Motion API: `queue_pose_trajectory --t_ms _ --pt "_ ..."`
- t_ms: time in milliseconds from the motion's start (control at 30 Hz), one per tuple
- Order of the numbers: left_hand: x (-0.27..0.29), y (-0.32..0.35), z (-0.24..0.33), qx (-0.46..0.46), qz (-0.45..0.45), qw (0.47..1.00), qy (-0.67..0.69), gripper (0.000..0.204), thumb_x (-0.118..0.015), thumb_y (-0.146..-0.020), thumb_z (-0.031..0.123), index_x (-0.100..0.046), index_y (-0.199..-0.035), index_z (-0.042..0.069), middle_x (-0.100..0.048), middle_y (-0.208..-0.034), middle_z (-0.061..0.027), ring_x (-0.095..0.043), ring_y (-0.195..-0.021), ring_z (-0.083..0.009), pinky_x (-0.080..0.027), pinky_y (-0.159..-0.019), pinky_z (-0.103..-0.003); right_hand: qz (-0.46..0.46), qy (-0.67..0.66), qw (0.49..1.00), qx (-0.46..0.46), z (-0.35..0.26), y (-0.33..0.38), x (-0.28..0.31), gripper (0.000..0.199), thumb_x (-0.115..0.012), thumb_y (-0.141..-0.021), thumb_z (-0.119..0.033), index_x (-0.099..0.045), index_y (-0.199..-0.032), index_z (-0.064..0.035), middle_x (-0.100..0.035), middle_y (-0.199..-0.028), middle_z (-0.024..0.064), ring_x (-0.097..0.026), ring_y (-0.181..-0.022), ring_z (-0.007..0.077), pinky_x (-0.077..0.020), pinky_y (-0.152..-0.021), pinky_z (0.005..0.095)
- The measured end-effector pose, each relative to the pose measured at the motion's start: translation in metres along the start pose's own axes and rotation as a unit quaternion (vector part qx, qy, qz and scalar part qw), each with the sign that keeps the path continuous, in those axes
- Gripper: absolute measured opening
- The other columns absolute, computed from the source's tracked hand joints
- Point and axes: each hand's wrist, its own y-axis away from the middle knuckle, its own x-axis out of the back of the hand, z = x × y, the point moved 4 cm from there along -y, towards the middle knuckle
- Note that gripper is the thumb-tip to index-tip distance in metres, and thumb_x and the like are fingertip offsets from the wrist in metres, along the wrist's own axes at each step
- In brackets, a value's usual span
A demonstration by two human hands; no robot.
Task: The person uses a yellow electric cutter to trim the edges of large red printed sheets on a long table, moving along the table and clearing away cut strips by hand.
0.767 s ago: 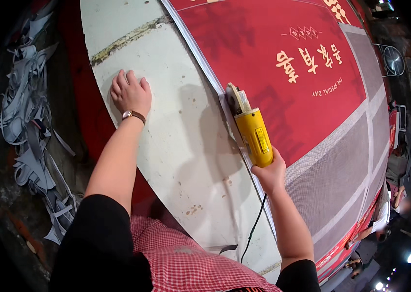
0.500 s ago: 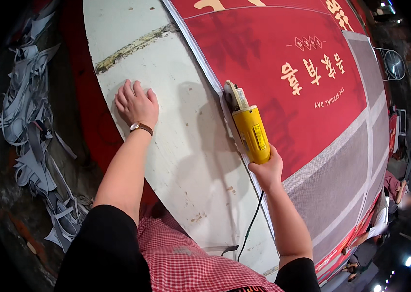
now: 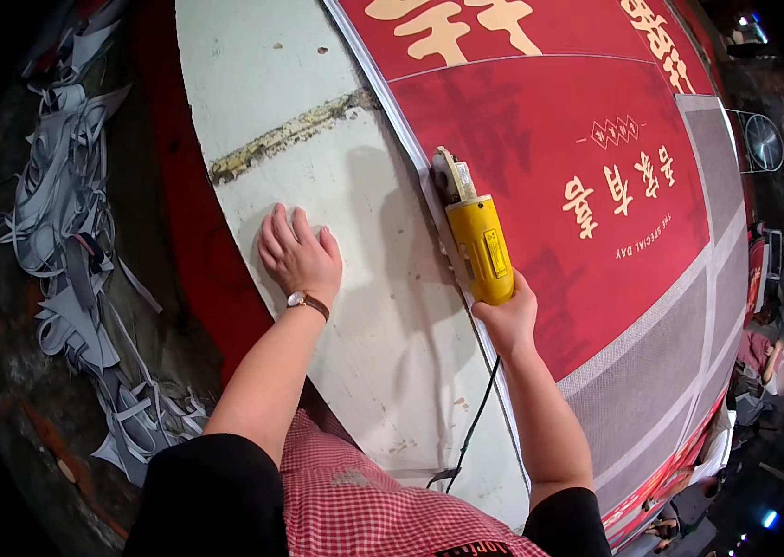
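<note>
On the pale worktop (image 3: 271,102) left fingers (image 3: 284,228) lie loose; right fingers (image 3: 524,290) grip a yellow power tool (image 3: 477,243).

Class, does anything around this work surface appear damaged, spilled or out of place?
Yes. The pale tabletop looks worn: a rough, yellowish strip crosses it beyond the left hand, breaking the smooth surface, and brown specks mar it. Left of it, grey scraps lie in a tangled, untidy heap.

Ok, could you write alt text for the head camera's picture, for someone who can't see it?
A person's right hand grips a yellow corded electric cutter at the edge of a red printed sheet; the left hand rests on the worn pale tabletop. Grey offcut strips lie heaped at left.
</note>
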Motion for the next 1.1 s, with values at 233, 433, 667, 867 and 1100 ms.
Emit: queue_pose_trajectory --t_ms 233,433,667,867,1100 --pt "0.002 -0.003 -0.004 -0.010 -0.046 0.998 0.043 0.054 -0.061 -0.079 0.018 -0.040 -0.126 0.001 -0.033 -0.139 -0.0226 -0.030 -0.128 -0.0410 -0.021 -0.105 -0.056 0.019 0.010 1.000 -0.017 -0.044 -0.033 -0.022 0.060 -0.069 -0.059 -0.008 -0.055 -0.118 -0.0005 -0.067 -0.100 0.0155 -0.065 -0.095 0.0264 -0.0499 -0.084 0.0340" --pt "0.027 -0.027 -0.021 -0.057 -0.113 0.967 0.220 0.061 -0.061 -0.078 0.014 -0.035 -0.130 -0.001 -0.034 -0.136 -0.0231 -0.030 -0.127 -0.0417 -0.019 -0.105 -0.053 0.016 -0.007 0.999 -0.033 -0.088 -0.063 -0.041 0.062 -0.067 -0.056 -0.001 -0.054 -0.117 0.0041 -0.064 -0.098 0.0101 -0.061 -0.093 0.0179 -0.0458 -0.086 0.0280" --pt "-0.026 -0.253 -0.088 -0.081 0.079 0.988 0.109 0.047 -0.060 -0.081 0.018 -0.046 -0.123 0.003 -0.041 -0.132 -0.0198 -0.036 -0.122 -0.0385 -0.023 -0.103 -0.053 0.023 0.005 0.999 -0.044 -0.135 -0.097 -0.061 0.062 -0.067 -0.055 -0.002 -0.055 -0.116 0.0037 -0.065 -0.098 0.0102 -0.061 -0.093 0.0189 -0.0459 -0.087 0.0285" --pt "-0.082 -0.363 -0.127 0.050 0.027 0.997 -0.057 0.043 -0.052 -0.090 0.032 -0.048 -0.126 0.009 -0.041 -0.138 -0.0119 -0.033 -0.130 -0.0306 -0.025 -0.107 -0.047 0.028 0.016 0.999 -0.026 -0.161 -0.125 -0.078 0.062 -0.067 -0.056 -0.002 -0.055 -0.116 0.0033 -0.065 -0.098 0.0094 -0.061 -0.093 0.0181 -0.0458 -0.087 0.0281" --pt "-0.088 -0.362 -0.122 0.068 0.032 0.996 -0.048 0.039 -0.056 -0.087 0.029 -0.050 -0.120 0.009 -0.042 -0.136 -0.0129 -0.034 -0.128 -0.0323 -0.027 -0.105 -0.049 0.024 -0.008 0.999 -0.020 -0.193 -0.156 -0.099 0.058 -0.066 -0.057 -0.002 -0.055 -0.114 0.0039 -0.064 -0.097 0.0090 -0.060 -0.091 0.0169 -0.0452 -0.086 0.0271"
